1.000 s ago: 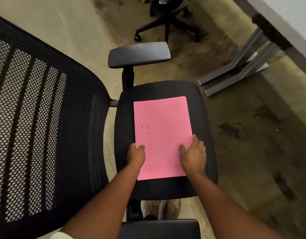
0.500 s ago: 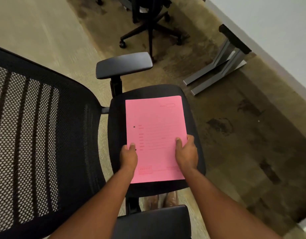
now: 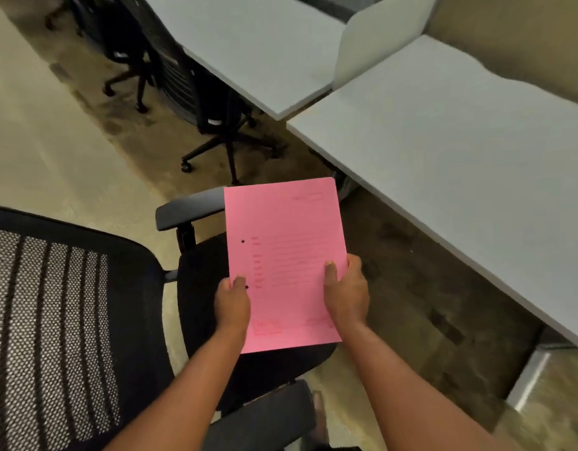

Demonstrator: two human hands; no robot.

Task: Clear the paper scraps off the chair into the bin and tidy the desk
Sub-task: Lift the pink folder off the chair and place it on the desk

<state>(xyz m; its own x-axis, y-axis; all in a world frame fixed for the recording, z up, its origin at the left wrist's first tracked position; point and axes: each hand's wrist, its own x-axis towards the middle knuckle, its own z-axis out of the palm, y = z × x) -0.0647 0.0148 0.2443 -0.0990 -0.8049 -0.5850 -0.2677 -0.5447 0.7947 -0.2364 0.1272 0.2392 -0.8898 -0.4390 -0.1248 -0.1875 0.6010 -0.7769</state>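
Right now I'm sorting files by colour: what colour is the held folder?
Pink folder, clearest in the head view.

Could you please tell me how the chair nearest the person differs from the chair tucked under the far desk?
The near chair stands pulled out in the open, its seat partly covered by the pink folder held in both hands; the far chair is pushed against the desk. The near chair's wheels are out of view, while the far chair's wheeled base shows. The near chair fills the foreground; the far one looks smaller. Both are black with mesh backs.

Matt pink paper sheet [image 3: 284, 255]; black mesh chair back [image 3: 53, 320]
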